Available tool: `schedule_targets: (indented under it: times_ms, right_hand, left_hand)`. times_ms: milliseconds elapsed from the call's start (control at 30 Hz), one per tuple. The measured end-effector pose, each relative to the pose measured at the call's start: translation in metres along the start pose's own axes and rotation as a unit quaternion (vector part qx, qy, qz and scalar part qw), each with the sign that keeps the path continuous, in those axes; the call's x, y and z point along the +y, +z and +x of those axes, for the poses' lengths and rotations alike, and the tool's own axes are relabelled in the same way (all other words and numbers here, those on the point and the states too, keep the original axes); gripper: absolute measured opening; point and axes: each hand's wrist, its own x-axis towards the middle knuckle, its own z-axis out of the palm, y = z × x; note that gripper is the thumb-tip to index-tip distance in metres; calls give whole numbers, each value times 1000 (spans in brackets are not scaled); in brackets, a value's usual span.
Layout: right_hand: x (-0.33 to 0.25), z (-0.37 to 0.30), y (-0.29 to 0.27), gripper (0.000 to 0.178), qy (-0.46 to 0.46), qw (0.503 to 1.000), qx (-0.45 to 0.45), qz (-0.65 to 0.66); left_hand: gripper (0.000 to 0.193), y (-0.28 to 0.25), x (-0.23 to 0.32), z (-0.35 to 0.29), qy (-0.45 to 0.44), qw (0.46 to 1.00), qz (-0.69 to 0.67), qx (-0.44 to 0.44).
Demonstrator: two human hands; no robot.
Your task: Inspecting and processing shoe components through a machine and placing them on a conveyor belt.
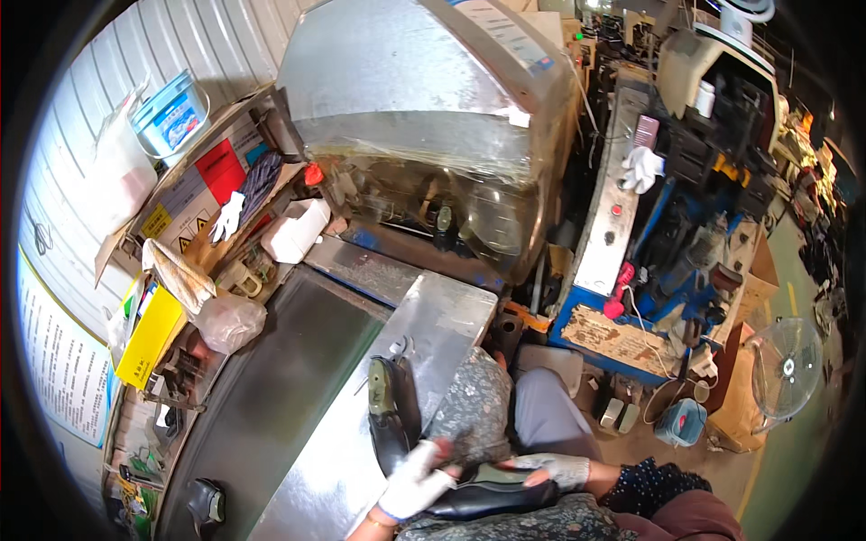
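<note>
A black shoe (505, 494) lies across my lap, its opening upward. My right hand (561, 471), in a white glove with bare fingertips, grips it at the right, thumb over the upper. At the shoe's left end is my left hand (417, 482), gloved the same way; it is blurred, and whether its fingers close on the shoe cannot be told. Just beyond, a pair of black shoes (386, 424) with a greenish lining rests on the metal table (329, 451). Patterned cloth (469, 406) covers my lap.
Left of the table runs a dark conveyor belt (271, 379) carrying another black shoe (206, 501). A metal-hooded machine (406, 90) stands ahead. Shelves at left hold a yellow box (149, 338) and a white jug (296, 230). At right are a blue-framed workbench (604, 334) and a fan (787, 368).
</note>
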Motion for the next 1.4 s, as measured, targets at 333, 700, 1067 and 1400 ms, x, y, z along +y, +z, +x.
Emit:
schedule_targets:
  times_ms: [333, 700, 1067, 1400]
  right_hand:
    - [-179, 119, -59, 65, -218, 944, 110, 221]
    - [-152, 252, -32, 54, -180, 946, 142, -230]
    - [-139, -38, 21, 87, -309, 912, 253, 96]
    - [-283, -286, -94, 83, -184, 426, 778, -424]
  left_hand:
    - [60, -46, -91, -27, -193, 908, -186, 323]
    - [62, -43, -102, 62, -182, 907, -239, 295]
    - [84, 32, 42, 54, 138, 930, -331, -82]
    - [44, 26, -23, -12, -151, 963, -223, -24]
